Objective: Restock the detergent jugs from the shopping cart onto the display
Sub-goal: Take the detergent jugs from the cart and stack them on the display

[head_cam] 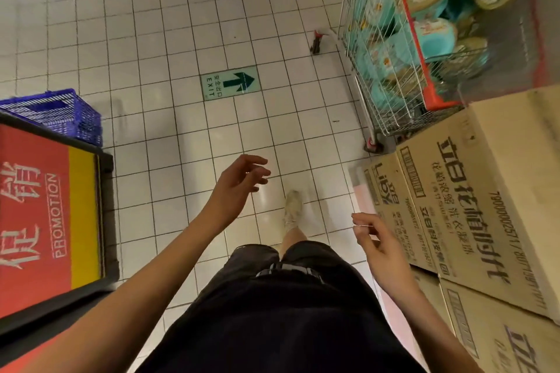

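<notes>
My left hand (239,183) and right hand (374,244) hang loosely curled, holding nothing, near the wire shopping cart (378,48) of turquoise plastic detergent jugs (436,36)

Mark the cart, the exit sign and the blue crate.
cart (425,70): head view, on its red top rim.
exit sign (229,83): head view, middle of the green floor plate.
blue crate (57,112): head view, on its slotted upper face.

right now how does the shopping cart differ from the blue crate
The shopping cart is silver wire with red trim; the blue crate is plastic. The cart stands on wheels; the crate shows none. The cart holds teal detergent jugs; nothing shows in the crate. Both have see-through mesh sides and stand on the tiled floor.
</notes>
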`<state>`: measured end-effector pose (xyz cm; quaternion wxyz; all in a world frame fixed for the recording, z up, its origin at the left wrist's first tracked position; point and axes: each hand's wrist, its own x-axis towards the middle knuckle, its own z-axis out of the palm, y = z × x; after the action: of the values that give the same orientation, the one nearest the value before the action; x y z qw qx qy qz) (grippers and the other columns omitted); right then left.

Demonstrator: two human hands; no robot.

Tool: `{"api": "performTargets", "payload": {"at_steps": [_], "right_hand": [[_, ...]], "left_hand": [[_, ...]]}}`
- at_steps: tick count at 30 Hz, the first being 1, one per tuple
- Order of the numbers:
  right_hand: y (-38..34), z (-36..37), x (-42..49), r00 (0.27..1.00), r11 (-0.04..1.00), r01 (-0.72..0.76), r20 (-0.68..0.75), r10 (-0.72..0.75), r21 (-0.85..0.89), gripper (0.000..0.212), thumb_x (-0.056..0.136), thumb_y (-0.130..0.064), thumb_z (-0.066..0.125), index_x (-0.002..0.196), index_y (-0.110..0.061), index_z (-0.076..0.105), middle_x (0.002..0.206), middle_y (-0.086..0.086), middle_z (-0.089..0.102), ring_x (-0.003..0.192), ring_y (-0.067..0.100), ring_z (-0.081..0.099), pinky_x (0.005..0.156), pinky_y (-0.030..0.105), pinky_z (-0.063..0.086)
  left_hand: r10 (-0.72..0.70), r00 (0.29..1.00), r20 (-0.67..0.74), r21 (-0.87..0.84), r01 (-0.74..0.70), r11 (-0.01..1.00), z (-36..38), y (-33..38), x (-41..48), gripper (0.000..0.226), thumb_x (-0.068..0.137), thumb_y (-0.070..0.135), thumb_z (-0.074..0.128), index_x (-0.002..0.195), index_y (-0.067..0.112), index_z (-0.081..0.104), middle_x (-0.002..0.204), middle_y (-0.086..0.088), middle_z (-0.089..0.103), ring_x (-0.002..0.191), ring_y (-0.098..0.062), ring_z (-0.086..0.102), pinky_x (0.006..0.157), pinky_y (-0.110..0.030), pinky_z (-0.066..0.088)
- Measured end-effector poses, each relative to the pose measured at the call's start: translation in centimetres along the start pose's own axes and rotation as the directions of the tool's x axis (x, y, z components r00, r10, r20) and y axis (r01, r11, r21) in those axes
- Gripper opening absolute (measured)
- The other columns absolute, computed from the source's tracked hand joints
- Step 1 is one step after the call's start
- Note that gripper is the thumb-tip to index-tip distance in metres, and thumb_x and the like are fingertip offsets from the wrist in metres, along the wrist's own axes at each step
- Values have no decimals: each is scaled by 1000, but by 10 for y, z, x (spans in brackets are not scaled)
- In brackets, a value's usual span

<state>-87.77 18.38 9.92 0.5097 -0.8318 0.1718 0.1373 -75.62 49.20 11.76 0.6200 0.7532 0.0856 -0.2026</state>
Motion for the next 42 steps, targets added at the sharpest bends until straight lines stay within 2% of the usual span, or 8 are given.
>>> {"api": "performTargets", "payload": {"at_steps": [3, 6, 11, 21, 28, 34, 40, 42], "right_hand": [[-10, -9, 50, 999, 1000, 4, 37, -4, 8, 19, 107, -43, 55, 122, -51, 62, 122, -27, 64, 112, 0, 65, 86, 21, 51], [-25, -15, 102, 996, 1000, 5, 91, -7, 23, 21, 107, -36, 56, 121, -50, 63, 121, -27, 65, 113, 1, 64, 89, 23, 53], [-61, -34, 181, 989, 998, 57, 135, -62, 38, 19, 108, -27, 57, 119, -41, 63, 119, -17, 68, 107, -4, 64, 84, 7, 48], [-132, -46, 310, 988, 995, 71, 131, -80, 69, 22, 108, -32, 55, 126, -27, 67, 125, -15, 65, 110, -2, 63, 84, 6, 46], [-174, -40, 386, 998, 997, 19, 54, -23, 70, 18, 108, -29, 56, 120, -37, 67, 124, -21, 64, 112, -9, 58, 84, 1, 42], [-200, -52, 425, 993, 993, -55, -94, 65, 107, 18, 107, -28, 57, 118, -39, 68, 117, -26, 65, 109, -10, 59, 82, 2, 45], [-202, -74, 442, 953, 970, -117, -252, 170, 211, 18, 107, -25, 59, 119, -34, 70, 113, -26, 66, 106, 3, 64, 92, 30, 55], [-201, -83, 450, 931, 958, -142, -295, 214, 249, 18, 107, -24, 59, 119, -31, 71, 112, -25, 68, 105, 4, 65, 93, 33, 56]], "left_hand": [[-12, 999, -49, 10, 13, 1000, -2, 18, 37, 27, 101, 32, 55, 120, 18, 67, 108, 2, 77, 100, -18, 75, 85, -33, 58], [-42, 996, -83, 37, 46, 998, -4, 30, 68, 20, 110, 18, 51, 121, 16, 67, 109, 0, 77, 101, -19, 75, 90, -39, 60], [-83, 989, -123, 74, 93, 993, -6, 49, 108, 23, 111, 14, 46, 122, 12, 66, 113, -5, 75, 102, -19, 74, 94, -39, 60], [-109, 988, -112, 99, 121, 988, -36, 79, 206, 21, 111, 17, 48, 119, 20, 67, 111, 5, 76, 103, -15, 73, 90, -34, 59], [-85, 996, 9, 134, 83, 987, -60, 115, 333, 19, 110, 17, 51, 116, 23, 68, 109, 7, 76, 101, -16, 74, 91, -40, 59], [-22, 973, 229, 194, -24, 981, -49, 173, 440, 17, 109, 19, 54, 117, 25, 68, 107, 12, 76, 100, -13, 74, 91, -42, 61], [10, 901, 433, 285, -147, 947, -17, 222, 518, 18, 108, 21, 56, 112, 33, 67, 106, 11, 76, 101, -14, 73, 94, -46, 60], [21, 876, 482, 291, -183, 939, 0, 237, 539, 17, 108, 20, 55, 114, 31, 67, 108, 8, 75, 102, -15, 73, 94, -47, 60]]}}
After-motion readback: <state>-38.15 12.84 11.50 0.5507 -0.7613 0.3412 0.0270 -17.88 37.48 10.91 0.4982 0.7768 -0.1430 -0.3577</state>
